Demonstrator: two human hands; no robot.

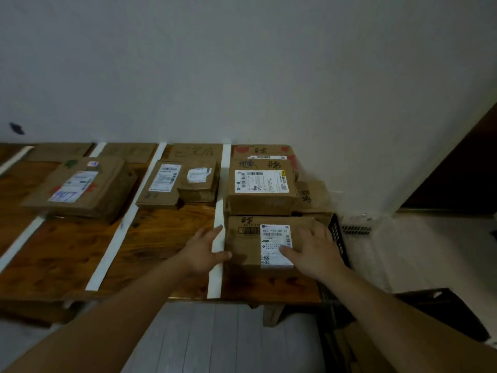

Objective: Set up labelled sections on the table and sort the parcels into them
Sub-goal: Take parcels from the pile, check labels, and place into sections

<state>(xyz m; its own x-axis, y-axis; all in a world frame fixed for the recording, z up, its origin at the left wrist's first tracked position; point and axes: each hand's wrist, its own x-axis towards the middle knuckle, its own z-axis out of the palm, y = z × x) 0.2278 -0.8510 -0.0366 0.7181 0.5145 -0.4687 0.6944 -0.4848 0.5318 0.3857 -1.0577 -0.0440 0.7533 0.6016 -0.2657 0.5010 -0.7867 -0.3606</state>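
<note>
Resting on one parcel (246, 250) — right hand (317, 249), spread; left hand (204, 251) spread beside it; four white strips (220, 211).

Both arms out forward and bare, converging toward centre: left forearm (113, 305) comes in from lower left, right forearm (390, 305) from lower right. Left hand (203, 251) roughly palm down and turned inward, fingers (212, 232) straight and together pointing forward-right, thumb (220, 254) splayed out toward the right hand, nothing gripped. Right hand (316, 250) flat, palm down, fingers (317, 231) relaxed and slightly spread pointing forward, thumb (291, 253) stretched left toward the other hand, no curl; wrists straight, hands level with each other, apart
</note>
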